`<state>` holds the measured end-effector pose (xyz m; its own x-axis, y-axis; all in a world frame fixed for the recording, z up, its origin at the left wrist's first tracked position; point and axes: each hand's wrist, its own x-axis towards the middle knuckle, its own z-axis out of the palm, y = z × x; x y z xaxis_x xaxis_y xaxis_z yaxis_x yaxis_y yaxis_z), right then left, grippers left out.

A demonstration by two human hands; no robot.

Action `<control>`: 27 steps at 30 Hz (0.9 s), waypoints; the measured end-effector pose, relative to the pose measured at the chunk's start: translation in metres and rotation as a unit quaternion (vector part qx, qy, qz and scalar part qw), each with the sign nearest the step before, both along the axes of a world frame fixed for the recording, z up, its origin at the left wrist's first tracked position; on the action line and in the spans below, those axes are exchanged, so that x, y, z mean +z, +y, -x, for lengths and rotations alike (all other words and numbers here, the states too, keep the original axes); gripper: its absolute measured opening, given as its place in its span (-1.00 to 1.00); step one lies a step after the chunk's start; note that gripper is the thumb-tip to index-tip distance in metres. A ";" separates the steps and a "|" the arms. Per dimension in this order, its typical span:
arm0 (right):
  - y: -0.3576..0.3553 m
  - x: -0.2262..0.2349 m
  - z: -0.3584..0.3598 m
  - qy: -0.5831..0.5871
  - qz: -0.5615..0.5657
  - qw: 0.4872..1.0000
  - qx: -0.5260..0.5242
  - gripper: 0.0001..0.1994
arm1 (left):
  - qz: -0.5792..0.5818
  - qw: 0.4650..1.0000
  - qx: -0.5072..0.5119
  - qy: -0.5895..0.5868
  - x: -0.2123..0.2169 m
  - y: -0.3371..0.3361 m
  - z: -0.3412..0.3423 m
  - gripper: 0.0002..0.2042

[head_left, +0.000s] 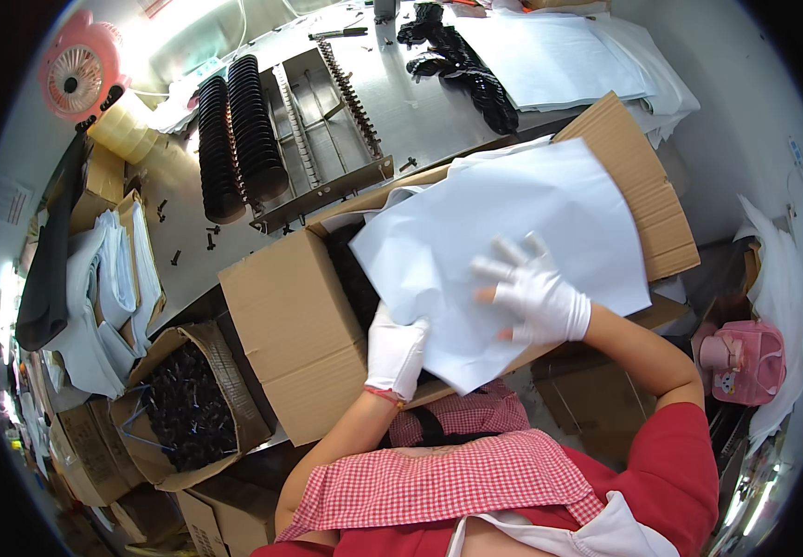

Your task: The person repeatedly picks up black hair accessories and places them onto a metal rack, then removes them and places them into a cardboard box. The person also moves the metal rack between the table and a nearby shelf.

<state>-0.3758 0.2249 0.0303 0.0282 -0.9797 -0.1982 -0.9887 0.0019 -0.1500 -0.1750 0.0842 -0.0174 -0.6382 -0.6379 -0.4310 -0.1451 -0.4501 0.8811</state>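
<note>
A large white paper sheet [550,204] lies over the open cardboard box [281,325] in front of me, creased near its left side. My left hand [397,351], in a white glove with bare fingertips, pinches the sheet's near left edge; its fingertips are partly hidden by the paper. My right hand [540,295], gloved alike, is spread over the sheet with fingers apart, slightly blurred. At the left end of the box, dark contents [350,269] show under the sheet, too shaded to name.
Behind the box, a metal table [165,255] bears a metal rack [322,121], rows of black discs [257,130], black plastic [466,74] and a paper stack [550,56]. A carton of small black parts [188,408] stands left. A pink fan [77,70] is far left, a pink bag [749,364] right.
</note>
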 end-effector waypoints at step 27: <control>-0.056 -0.083 0.090 0.057 0.135 0.952 -0.269 -0.32 | 0.515 0.661 -0.228 -0.497 0.002 -0.034 0.081 -0.03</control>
<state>-0.4655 0.1687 -0.0529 -0.4988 -0.8618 0.0916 -0.8654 0.4894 -0.1079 -0.2556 0.0499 -0.0156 -0.5936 -0.7587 -0.2685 -0.7958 0.6031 0.0551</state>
